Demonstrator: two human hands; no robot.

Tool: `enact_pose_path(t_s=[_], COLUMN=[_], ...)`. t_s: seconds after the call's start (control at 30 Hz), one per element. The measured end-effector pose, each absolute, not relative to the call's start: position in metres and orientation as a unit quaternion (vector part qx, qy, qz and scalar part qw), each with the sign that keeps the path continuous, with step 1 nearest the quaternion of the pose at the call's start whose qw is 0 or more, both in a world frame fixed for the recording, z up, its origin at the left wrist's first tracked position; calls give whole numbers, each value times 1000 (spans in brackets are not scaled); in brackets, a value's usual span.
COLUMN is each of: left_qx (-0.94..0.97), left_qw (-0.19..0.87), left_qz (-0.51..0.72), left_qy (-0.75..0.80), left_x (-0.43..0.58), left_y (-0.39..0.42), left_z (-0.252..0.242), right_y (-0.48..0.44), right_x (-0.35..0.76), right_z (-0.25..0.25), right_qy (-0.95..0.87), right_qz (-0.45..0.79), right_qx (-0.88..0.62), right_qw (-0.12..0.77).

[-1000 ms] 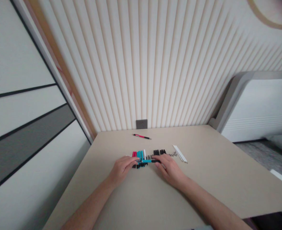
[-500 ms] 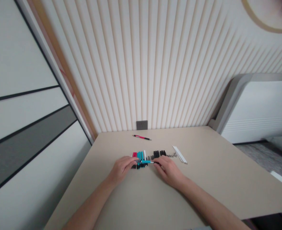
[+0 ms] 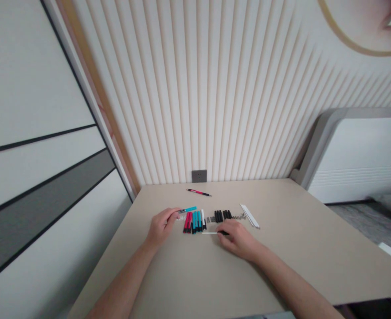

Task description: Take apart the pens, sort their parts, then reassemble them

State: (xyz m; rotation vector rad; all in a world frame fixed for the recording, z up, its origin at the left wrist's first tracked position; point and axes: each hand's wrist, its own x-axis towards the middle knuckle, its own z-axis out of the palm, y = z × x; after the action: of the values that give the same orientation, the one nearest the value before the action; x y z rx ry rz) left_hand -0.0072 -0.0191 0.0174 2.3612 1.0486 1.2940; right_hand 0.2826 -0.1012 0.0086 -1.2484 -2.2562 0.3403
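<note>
My left hand [image 3: 160,226] pinches the dark end of a teal pen barrel [image 3: 188,209], which points to the right above the table. My right hand [image 3: 236,237] is closed on a black pen tip section [image 3: 223,232] with a thin white refill [image 3: 209,233] sticking out to the left, low over the table. Between the hands lies a row of red, teal and white pen barrels [image 3: 193,221]. Behind my right hand sits a row of black pen parts [image 3: 222,215].
A beige table [image 3: 282,261] stands against a ribbed wall with a grey socket [image 3: 199,176]. A red pen [image 3: 198,192] lies near the back edge. White refills [image 3: 249,215] and small springs [image 3: 239,216] lie right of the black parts. A white cabinet [image 3: 361,155] stands at right.
The teal pen held between both hands has come apart. My left hand moved left with the teal barrel; my right hand keeps the black tip with the white refill.
</note>
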Motion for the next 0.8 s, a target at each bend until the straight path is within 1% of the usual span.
enact_pose_path(t_s=[0.13, 0.3, 0.43, 0.57, 0.63, 0.8], left_qx=[813, 844, 861, 880, 890, 901], left_qw=[130, 153, 165, 165, 154, 119], left_qz=[434, 401, 381, 358, 349, 352], left_qy=[365, 321, 292, 265, 249, 223], left_x=[-3, 3, 5, 9, 12, 18], left_y=[-20, -22, -24, -28, -31, -39], left_z=[16, 12, 9, 5, 5, 9], right_y=[-104, -104, -101, -98, -98, -96], right_x=[276, 276, 277, 274, 270, 262], right_z=[9, 8, 6, 2, 1, -1], right_qy=[-884, -886, -866, -807, -794, -820], right_qz=[122, 136, 151, 194, 220, 223], right_qx=[-393, -382, -405, -453, -448, -411], right_qw=[223, 224, 250, 327, 348, 329])
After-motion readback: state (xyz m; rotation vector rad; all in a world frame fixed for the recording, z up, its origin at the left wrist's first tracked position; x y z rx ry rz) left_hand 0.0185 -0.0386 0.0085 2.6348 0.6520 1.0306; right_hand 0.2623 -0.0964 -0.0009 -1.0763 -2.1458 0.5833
